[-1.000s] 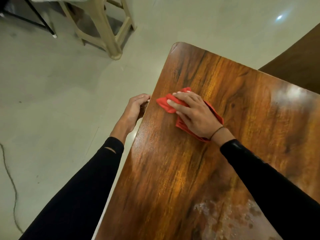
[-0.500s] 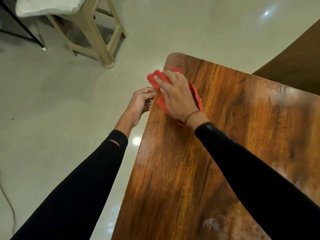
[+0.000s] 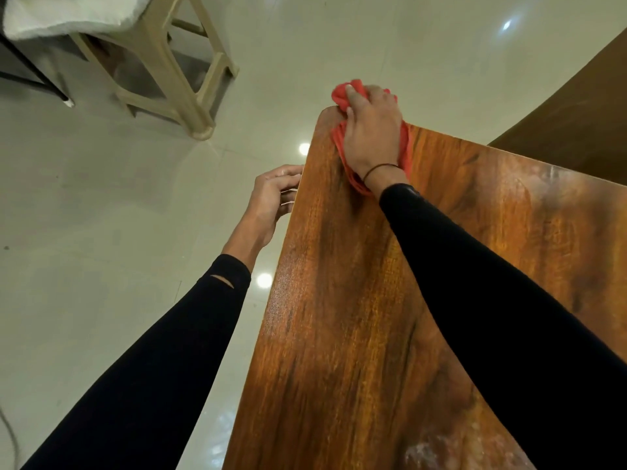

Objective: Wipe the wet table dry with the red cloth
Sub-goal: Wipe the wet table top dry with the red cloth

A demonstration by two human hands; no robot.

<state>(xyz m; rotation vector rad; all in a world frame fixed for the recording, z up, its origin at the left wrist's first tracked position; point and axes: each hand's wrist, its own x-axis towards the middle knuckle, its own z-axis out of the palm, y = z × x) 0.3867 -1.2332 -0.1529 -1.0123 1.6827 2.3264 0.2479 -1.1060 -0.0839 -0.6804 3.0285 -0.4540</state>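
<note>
The wooden table (image 3: 339, 334) fills the lower right of the view, glossy brown with pale wet patches near the bottom edge and at the right. My right hand (image 3: 371, 134) presses the red cloth (image 3: 346, 93) flat at the table's far left corner, and the cloth bunches over the far edge beyond my fingers. Part of the cloth also shows under my wrist. My left hand (image 3: 271, 198) grips the table's left edge, fingers curled under it, a little nearer to me than the cloth.
A beige plastic stool (image 3: 176, 72) stands on the pale tiled floor at the upper left, with a white cloth (image 3: 68, 11) over it. Beside it is a black metal leg (image 3: 40, 79). Another brown wooden surface (image 3: 576, 113) lies beyond the table at the right.
My right hand has slid the red cloth away from me along the left side, from mid-table to the far corner. My left hand stays on the left edge.
</note>
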